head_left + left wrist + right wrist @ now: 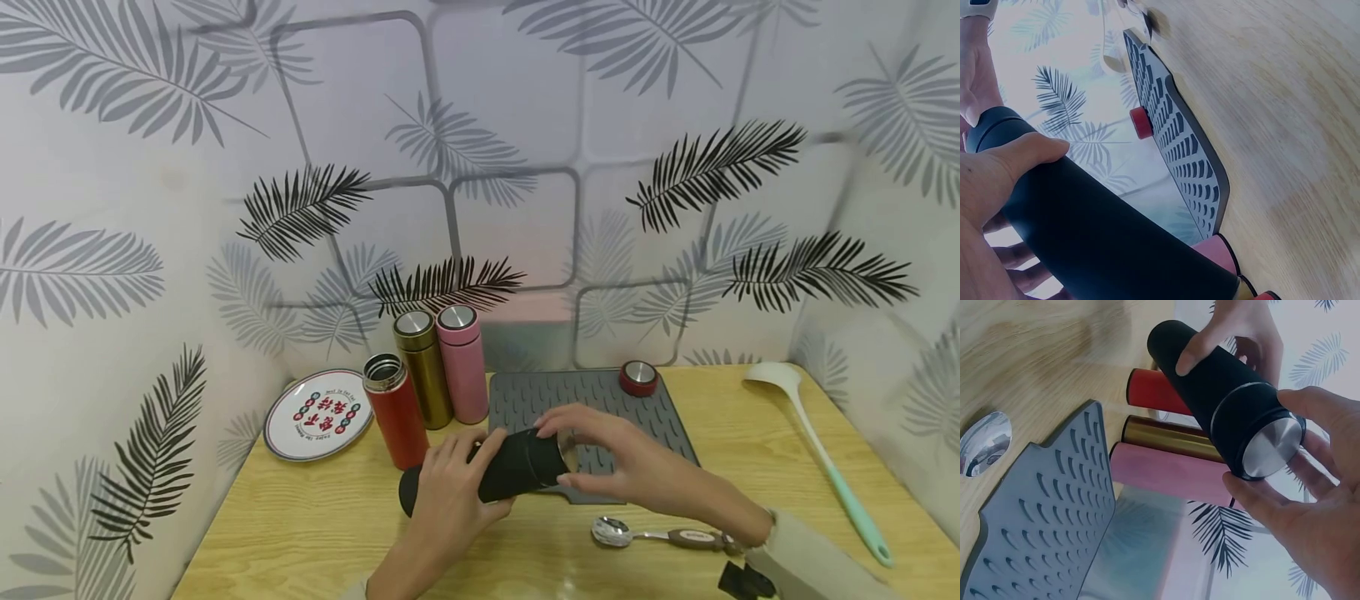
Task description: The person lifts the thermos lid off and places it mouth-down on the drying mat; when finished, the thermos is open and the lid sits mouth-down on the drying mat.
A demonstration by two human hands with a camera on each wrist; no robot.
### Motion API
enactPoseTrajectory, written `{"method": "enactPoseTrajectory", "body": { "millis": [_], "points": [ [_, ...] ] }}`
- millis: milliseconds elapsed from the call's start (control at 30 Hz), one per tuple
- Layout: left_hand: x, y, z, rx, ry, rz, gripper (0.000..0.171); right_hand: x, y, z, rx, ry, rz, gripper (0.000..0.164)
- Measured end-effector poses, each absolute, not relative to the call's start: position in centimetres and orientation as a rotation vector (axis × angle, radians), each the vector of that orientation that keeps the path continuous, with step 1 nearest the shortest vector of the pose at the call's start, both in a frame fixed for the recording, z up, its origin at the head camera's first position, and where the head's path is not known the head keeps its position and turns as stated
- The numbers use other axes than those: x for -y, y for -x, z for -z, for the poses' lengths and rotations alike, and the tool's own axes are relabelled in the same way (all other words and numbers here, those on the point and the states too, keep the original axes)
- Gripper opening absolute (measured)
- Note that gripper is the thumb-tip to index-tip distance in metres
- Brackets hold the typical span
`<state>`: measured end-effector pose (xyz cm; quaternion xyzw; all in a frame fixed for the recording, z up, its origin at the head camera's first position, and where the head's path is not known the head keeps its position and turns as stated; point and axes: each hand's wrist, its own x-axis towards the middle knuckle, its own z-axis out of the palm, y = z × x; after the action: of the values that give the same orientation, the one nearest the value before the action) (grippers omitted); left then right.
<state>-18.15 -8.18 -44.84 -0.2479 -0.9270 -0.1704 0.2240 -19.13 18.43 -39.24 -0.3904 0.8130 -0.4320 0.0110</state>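
Observation:
A black thermos [504, 471] is held tilted above the table, its silver-topped lid [1272, 447] towards the right. My left hand [459, 492] grips the thermos body from above, with the thumb along its side. The fingers and thumb of my right hand [618, 458] pinch the rim of the lid, which sits on the thermos. Just behind the thermos base stands a red thermos [397, 417] with its steel mouth uncovered. A red lid [638, 379] lies on the back right part of the grey drying mat [525, 400].
Gold [424, 375] and pink [462, 371] thermoses stand capped behind the red one. A white plate [318, 446] with red lettering lies at the left. In front of the mat is a spoon [612, 532]; a green-handled ladle [825, 450] lies along the right side.

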Motion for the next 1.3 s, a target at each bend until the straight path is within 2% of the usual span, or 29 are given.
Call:
{"method": "enactPoseTrajectory", "body": {
  "millis": [200,333,500,733,1033,1300],
  "points": [
    [8.2,18.2,44.9,2.557,0.658,0.497,0.083,-17.7,19.0,39.6,-2.641,1.122,1.451,0.060],
    [8.1,18.2,44.9,2.539,0.657,0.490,0.084,-17.5,18.8,39.4,-2.787,0.870,1.465,0.055],
    [8.0,18.1,45.0,2.552,0.652,0.512,0.082,-17.6,18.9,39.0,-2.669,0.541,1.510,0.053],
    [7.7,18.1,45.2,2.546,0.656,0.492,0.081,-17.0,18.8,39.0,-2.575,0.373,1.534,0.054],
    [7.6,17.9,45.0,2.582,0.663,0.493,0.080,-16.1,18.2,39.1,-2.592,0.390,1.505,0.057],
    [8.1,18.2,45.2,2.614,0.644,0.517,0.082,-17.2,19.3,39.9,-2.524,0.864,1.513,0.052]
  ]
}}
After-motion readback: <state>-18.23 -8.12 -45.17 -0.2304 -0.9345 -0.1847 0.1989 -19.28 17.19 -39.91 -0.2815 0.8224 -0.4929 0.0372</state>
